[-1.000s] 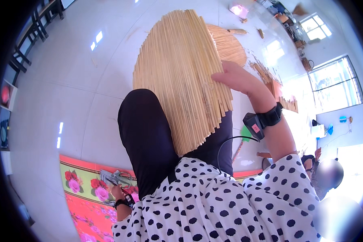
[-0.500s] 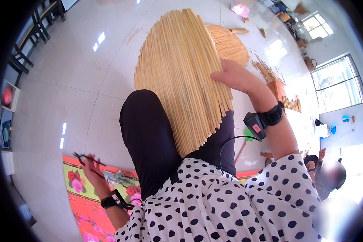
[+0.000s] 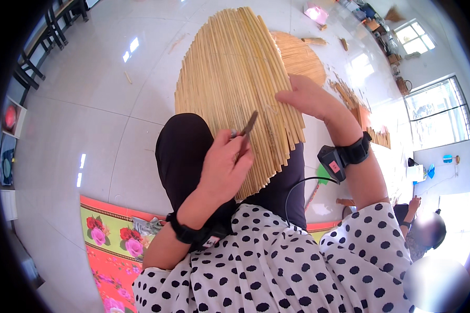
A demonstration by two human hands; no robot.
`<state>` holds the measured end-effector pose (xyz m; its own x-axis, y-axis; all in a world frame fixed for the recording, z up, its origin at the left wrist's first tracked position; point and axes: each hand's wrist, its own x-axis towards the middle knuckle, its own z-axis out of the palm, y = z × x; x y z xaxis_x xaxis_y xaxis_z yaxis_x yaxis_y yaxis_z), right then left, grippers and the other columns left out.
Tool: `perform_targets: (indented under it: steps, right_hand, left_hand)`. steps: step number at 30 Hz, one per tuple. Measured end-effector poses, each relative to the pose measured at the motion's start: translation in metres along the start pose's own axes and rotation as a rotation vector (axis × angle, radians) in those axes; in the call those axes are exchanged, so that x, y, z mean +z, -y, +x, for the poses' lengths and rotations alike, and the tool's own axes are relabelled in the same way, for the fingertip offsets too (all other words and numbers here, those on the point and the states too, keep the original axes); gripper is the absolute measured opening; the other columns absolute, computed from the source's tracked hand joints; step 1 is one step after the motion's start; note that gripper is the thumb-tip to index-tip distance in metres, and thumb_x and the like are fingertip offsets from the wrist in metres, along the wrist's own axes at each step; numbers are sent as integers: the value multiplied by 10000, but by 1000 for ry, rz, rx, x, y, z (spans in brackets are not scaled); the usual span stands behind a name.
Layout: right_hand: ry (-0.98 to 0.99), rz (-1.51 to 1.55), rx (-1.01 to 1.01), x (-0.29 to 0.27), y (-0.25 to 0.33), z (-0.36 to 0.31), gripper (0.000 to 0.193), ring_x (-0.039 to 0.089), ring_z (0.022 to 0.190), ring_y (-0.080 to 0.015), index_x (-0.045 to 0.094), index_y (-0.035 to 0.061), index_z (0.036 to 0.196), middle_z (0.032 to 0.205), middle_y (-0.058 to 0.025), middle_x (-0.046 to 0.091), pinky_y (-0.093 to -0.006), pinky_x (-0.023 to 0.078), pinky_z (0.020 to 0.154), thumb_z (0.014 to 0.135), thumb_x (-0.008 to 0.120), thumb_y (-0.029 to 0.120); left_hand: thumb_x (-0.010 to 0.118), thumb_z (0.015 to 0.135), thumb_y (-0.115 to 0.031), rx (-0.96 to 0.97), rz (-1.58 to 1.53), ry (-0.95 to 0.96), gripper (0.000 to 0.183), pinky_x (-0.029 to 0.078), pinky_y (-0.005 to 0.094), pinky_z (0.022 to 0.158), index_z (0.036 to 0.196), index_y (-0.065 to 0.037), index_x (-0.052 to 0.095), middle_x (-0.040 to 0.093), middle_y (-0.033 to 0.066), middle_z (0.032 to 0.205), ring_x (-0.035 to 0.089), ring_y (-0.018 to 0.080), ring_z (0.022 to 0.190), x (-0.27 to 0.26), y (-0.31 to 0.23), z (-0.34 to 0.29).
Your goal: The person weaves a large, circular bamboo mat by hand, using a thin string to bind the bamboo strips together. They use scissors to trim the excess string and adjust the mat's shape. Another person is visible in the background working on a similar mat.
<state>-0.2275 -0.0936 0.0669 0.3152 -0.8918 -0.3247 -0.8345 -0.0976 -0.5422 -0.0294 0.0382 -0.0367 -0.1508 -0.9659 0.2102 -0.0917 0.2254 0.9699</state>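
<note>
A rounded panel of pale straw stalks [image 3: 230, 68], laid side by side, rests across my dark-trousered lap. My right hand [image 3: 310, 99] grips its right edge, the thumb on top and the fingers hidden underneath. Over the panel's lower part, my left hand [image 3: 224, 169] is closed round a pair of dark scissors [image 3: 250, 125]. Their blades point up and away from me, above the stalks; the handles are mostly covered by the fingers. Whether the blades touch the straw I cannot tell. A thin loose end [image 3: 270, 109] shows on the stalks near my right thumb.
A flowered red and green mat [image 3: 109, 255] lies at the left, with a clear plastic packet [image 3: 149, 225] on it. Beyond the panel are another round straw piece [image 3: 300, 57] and scattered stalk offcuts [image 3: 344, 94]. Another person [image 3: 423, 232] is at the right.
My left hand has come from above the flowered mat at the left, bringing the scissors over the panel. My right hand keeps its hold on the edge.
</note>
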Motion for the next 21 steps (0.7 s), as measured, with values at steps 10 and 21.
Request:
perform_targets:
  steps: [10,21]
  right_hand:
    - [12,93,52,-2,-7,-1,345,590,806,-133,622,-40,1076,896,-62,657,-297,475,714,856,587,223]
    - [31,250,44,-2,-12,-3,341,574,696,-106,622,-8,1095,835,-31,634,-252,451,583,855,586,232]
  left_hand:
    - [562,871,-81,-74,72,12,120,447,327,712,937,5,613,492,117,892,541,248,794,14,8,8]
    - [709,790,-96,-70,-219,-256,279,429,324,635,1058,-34,666,446,64,835,495,184,684,44,17,49]
